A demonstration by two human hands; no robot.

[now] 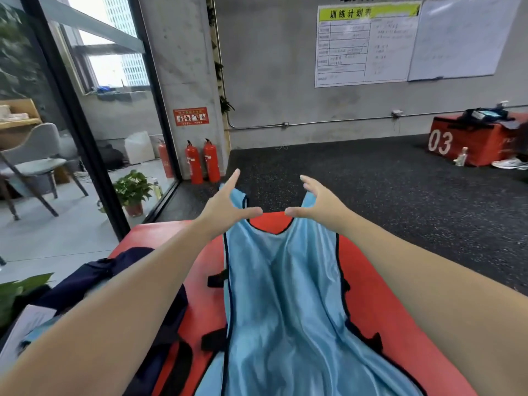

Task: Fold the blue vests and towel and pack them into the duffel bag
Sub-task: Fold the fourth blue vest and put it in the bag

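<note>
So I've got a light blue vest (283, 295) spread lengthwise down a red padded box (380, 304). The fabric is shiny and satiny with soft ripples, black piping runs around the neck and armholes, and little black tabs stick out along both side edges. The scoop neck shows the red vinyl through it.

My left hand (225, 205) is on the left shoulder strap with fingers splayed wide and straight. My right hand (320, 202) is on the right strap with fingers spread and a bit bent; I can't tell if any of them actually pinch the cloth. The two thumbs point at each other over the neck opening, close but not touching.

A dark navy duffel bag (114, 284) sits at the box's left edge, just beside the vest, slumped and soft, with something pale blue inside near the bottom-left corner.

The straps reach the box's far edge. Beyond that is speckled black rubber floor (385, 181), with two fire extinguishers (203, 161) standing by the concrete pillar.
</note>
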